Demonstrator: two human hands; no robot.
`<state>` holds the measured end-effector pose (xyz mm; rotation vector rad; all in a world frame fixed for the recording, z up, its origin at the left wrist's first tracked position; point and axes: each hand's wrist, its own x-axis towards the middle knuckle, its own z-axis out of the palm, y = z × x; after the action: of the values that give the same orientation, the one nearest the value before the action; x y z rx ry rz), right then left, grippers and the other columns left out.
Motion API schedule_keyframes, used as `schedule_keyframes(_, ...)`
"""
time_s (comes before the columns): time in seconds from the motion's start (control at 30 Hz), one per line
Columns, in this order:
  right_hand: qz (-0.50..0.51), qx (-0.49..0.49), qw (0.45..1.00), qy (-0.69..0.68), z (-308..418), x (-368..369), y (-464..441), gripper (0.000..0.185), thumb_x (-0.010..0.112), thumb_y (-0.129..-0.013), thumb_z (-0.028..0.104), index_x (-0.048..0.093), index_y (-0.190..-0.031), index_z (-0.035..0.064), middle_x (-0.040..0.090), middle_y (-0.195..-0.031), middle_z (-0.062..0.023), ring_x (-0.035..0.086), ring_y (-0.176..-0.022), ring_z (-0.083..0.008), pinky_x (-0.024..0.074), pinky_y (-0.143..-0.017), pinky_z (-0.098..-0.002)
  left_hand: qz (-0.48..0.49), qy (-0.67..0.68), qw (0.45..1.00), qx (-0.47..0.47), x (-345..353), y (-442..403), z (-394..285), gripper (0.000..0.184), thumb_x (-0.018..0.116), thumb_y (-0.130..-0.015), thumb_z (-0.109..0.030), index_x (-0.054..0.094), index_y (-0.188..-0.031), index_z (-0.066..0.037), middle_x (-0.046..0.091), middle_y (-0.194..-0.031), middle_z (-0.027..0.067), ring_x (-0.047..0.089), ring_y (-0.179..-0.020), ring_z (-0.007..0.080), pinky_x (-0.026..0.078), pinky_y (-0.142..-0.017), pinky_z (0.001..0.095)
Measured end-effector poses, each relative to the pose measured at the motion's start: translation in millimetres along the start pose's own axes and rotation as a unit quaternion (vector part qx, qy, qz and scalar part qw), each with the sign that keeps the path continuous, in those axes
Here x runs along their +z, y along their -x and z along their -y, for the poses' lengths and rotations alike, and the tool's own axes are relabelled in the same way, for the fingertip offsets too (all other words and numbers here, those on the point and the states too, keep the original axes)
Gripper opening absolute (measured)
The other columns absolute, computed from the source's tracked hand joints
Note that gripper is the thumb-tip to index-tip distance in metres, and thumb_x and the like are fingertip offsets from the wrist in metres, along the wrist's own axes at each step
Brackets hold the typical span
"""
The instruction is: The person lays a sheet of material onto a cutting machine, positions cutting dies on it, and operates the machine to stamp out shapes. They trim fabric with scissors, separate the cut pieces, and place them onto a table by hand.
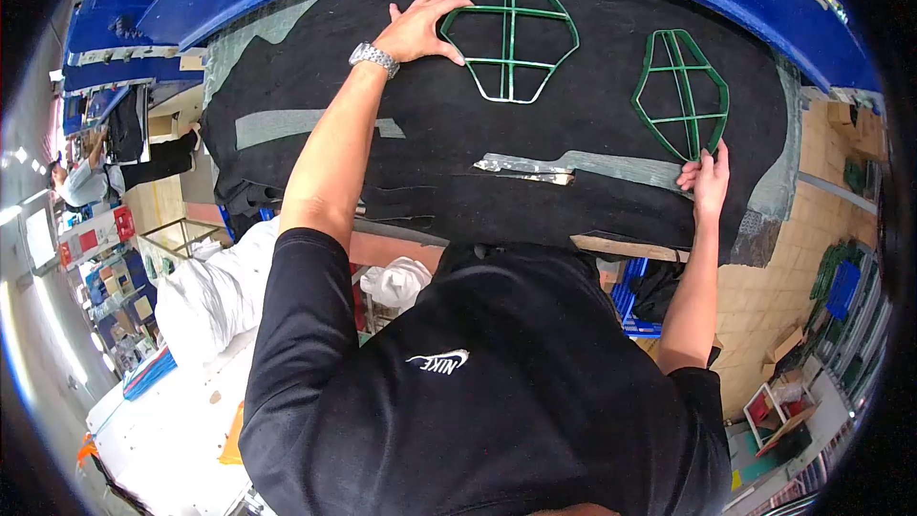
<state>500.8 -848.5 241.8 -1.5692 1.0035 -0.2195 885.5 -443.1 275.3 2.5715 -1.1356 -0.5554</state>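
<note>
Our left hand (417, 31) is spread, thumb and forefinger stretched along the left side of the larger green frame (510, 62), while our right hand (709, 183) appears to pinch the near tip of the slimmer green frame (689, 118). We judge the step in hand to be positioning these two frames; the next move seems to call for slight, flat nudges, then a release that twists neither. Under everything is our work table (788, 139), with a ragged black sheet (611, 115) over most of it. Our larger frame lies on that sheet by the middle of the table's far edge, nearly as broad as long, its paired rails running near to far, its narrower end towards us. Our slimmer one lies towards the far right corner, its long axis leaning left at the far end, its tapered tip pointing our way. Smaller again, a pale strip (630, 167) runs crosswise nearer us, perhaps a gap in the sheet.
</note>
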Motion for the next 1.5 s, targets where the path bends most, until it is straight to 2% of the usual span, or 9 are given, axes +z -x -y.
schedule_keyframes(0.2, -0.001, -0.003, 1.000, 0.006, -1, -1, -1, 0.047, 0.043, -0.108, 0.014, 0.036, -0.153, 0.0081, 0.063, -0.070, -0.0086, 0.060, -0.048, -0.0148, 0.0471, -0.041, -0.0264, -0.042, 0.044, 0.998, -0.002, 19, 17, -12, 0.103, 0.097, -0.056, -0.048, 0.055, -0.147, -0.028, 0.047, -0.161, 0.0000, 0.019, -0.159, 0.0287, 0.004, -0.114, 0.0830)
schedule_keyframes(0.27, 0.002, -0.003, 1.000, 0.004, -2, -1, -1, 0.047, 0.043, -0.108, 0.015, 0.036, -0.153, 0.0084, 0.063, -0.070, -0.0084, 0.060, -0.048, -0.0146, 0.0471, -0.041, -0.0262, -0.084, 0.057, 0.995, 0.009, 31, 22, -9, 0.097, 0.096, -0.055, -0.051, 0.060, -0.143, -0.032, 0.050, -0.158, -0.0011, 0.021, -0.159, 0.0311, 0.002, -0.110, 0.0862)
schedule_keyframes(0.43, 0.000, 0.003, 1.000, 0.005, 0, 0, -1, 0.049, 0.044, -0.108, 0.014, 0.034, -0.155, 0.0103, 0.062, -0.070, -0.0073, 0.060, -0.048, -0.0145, 0.0465, -0.042, -0.0255, -0.096, 0.051, 0.994, 0.015, 43, 28, -11, 0.095, 0.095, -0.055, -0.053, 0.061, -0.141, -0.033, 0.051, -0.157, -0.0009, 0.020, -0.159, 0.0300, -0.002, -0.110, 0.0854)
schedule_keyframes(0.7, 0.029, 0.006, 0.999, -0.035, 3, 0, 8, 0.063, 0.045, -0.105, 0.008, 0.023, -0.164, 0.0131, 0.066, -0.073, -0.0111, 0.063, -0.050, -0.0164, 0.0502, -0.043, -0.0275, -0.062, 0.039, 0.997, -0.003, 33, 25, -10, 0.093, 0.095, -0.060, -0.048, 0.059, -0.144, -0.033, 0.052, -0.157, -0.0042, 0.020, -0.159, 0.0282, 0.002, -0.111, 0.0857)
schedule_keyframes(0.73, 0.023, 0.010, 0.998, -0.050, 2, 5, 15, 0.062, 0.048, -0.104, 0.009, 0.028, -0.163, 0.0130, 0.065, -0.072, -0.0102, 0.063, -0.050, -0.0165, 0.0512, -0.044, -0.0269, -0.063, 0.042, 0.997, 0.000, 31, 25, -12, 0.093, 0.095, -0.060, -0.048, 0.059, -0.144, -0.033, 0.052, -0.157, -0.0042, 0.020, -0.159, 0.0282, 0.002, -0.111, 0.0857)
schedule_keyframes(0.9, 0.068, 0.013, 0.994, -0.089, -12, 43, 54, 0.068, 0.052, -0.106, 0.012, 0.017, -0.165, 0.0131, 0.067, -0.074, -0.0149, 0.066, -0.051, -0.0198, 0.0539, -0.043, -0.0291, -0.064, 0.040, 0.997, -0.005, 35, 27, -11, 0.094, 0.095, -0.061, -0.047, 0.057, -0.145, -0.033, 0.051, -0.157, -0.0064, 0.020, -0.159, 0.0275, 0.002, -0.112, 0.0847)
schedule_keyframes(1.03, 0.080, 0.017, 0.990, -0.119, -2, 71, 65, 0.064, 0.049, -0.107, 0.011, 0.021, -0.164, 0.0127, 0.067, -0.074, -0.0162, 0.067, -0.052, -0.0208, 0.0545, -0.044, -0.0294, -0.068, 0.035, 0.997, -0.007, 37, 27, -9, 0.095, 0.095, -0.061, -0.047, 0.056, -0.146, -0.034, 0.050, -0.158, -0.0064, 0.020, -0.159, 0.0260, 0.001, -0.114, 0.0830)
schedule_keyframes(1.33, 0.098, 0.033, 0.992, -0.073, 4, 59, 50, 0.063, 0.049, -0.107, 0.013, 0.021, -0.164, 0.0130, 0.066, -0.072, -0.0128, 0.067, -0.053, -0.0197, 0.0544, -0.045, -0.0285, -0.046, 0.016, 0.998, -0.033, 35, 26, -11, 0.096, 0.094, -0.064, -0.047, 0.053, -0.150, -0.033, 0.046, -0.162, -0.0063, 0.018, -0.160, 0.0239, 0.003, -0.116, 0.0804)
schedule_keyframes(1.5, 0.102, 0.027, 0.993, -0.059, 4, 59, 50, 0.060, 0.045, -0.108, 0.011, 0.020, -0.163, 0.0123, 0.065, -0.074, -0.0130, 0.066, -0.053, -0.0187, 0.0536, -0.045, -0.0281, -0.084, 0.014, 0.996, 0.002, 44, 28, -7, 0.098, 0.094, -0.062, -0.051, 0.053, -0.149, -0.033, 0.047, -0.160, -0.0069, 0.019, -0.160, 0.0260, 0.002, -0.115, 0.0825)
